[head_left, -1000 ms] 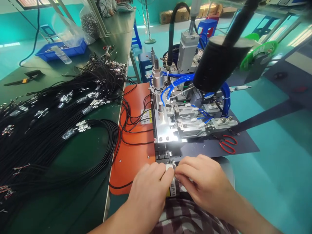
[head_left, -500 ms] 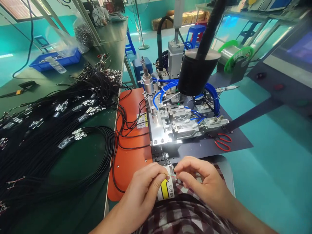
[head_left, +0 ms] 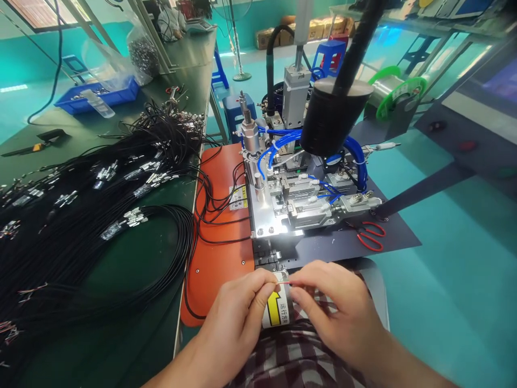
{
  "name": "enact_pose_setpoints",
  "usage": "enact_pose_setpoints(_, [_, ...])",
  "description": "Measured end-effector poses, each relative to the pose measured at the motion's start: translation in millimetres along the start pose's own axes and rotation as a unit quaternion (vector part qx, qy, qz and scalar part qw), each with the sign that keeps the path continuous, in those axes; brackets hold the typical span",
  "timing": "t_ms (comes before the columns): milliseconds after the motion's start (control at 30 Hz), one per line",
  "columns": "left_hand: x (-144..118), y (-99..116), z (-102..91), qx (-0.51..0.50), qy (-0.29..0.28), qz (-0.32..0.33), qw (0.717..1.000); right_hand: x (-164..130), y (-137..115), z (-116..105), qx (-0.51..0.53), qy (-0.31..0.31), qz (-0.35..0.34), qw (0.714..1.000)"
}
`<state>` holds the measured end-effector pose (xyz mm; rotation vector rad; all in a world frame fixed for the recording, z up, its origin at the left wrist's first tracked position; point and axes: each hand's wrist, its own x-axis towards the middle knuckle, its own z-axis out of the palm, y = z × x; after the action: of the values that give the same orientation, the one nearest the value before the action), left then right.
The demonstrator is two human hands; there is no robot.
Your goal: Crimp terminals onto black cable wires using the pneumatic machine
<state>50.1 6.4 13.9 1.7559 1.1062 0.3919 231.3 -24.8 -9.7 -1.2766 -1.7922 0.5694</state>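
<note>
My left hand is closed in a pinch, thumb against index finger, on thin wires that poke out to the right. One of these wires looks red, and a paler one lies beside it. At the red wire's far end is my right hand, its fingers curled and the index fingertip on the wire. The right thumb sits just below that fingertip. Most of what the left hand grips is hidden in its palm. Behind the wires is a white label with a yellow arrow, just below the black track of the machine.
Black cables with metal connectors cover the green table at left. Several cables cross the orange plate into the machine. Red-handled scissors lie right of it. A black lamp-like cylinder hangs above; a green wire spool stands behind.
My right hand's index finger has come down onto the red wire, which now runs straighter between both hands. The left hand keeps its pinch. The view has shifted slightly.
</note>
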Motion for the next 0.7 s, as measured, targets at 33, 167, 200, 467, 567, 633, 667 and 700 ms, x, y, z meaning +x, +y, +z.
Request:
enact_pose_setpoints(33, [0,0,0.2,0.001,0.001,0.000,1.000,-2,-1,2,-0.020,-0.003,-0.018,1.000])
enact_pose_setpoints(167, [-1,2,-1.0,0.011,-0.005,0.006,1.000,-9,2,2,-0.046,-0.025,-0.055,0.997])
enact_pose_setpoints(200, [-1,4,-2.0,0.016,-0.010,0.009,1.000,-8,3,-1,-0.034,-0.030,-0.050,0.998])
enact_pose_setpoints(467, [-8,10,-9.2,-0.007,-0.047,0.024,0.999,29,11,-25,0.157,-0.157,-0.092,0.971])
enact_pose_setpoints(567, [-7,9,-9.5,-0.045,-0.081,0.000,0.996,28,16,-22,0.174,-0.169,-0.109,0.964])
enact_pose_setpoints(633, [-7,9,-9.4,-0.073,-0.087,-0.004,0.994,25,18,-19,0.162,-0.160,-0.108,0.968])
enact_pose_setpoints(667, [-6,9,-9.3,-0.084,-0.083,-0.004,0.993,24,18,-19,0.151,-0.156,-0.109,0.970])
enact_pose_setpoints(700, [-6,8,-9.3,-0.093,-0.080,-0.004,0.992,22,18,-18,0.137,-0.153,-0.111,0.972])
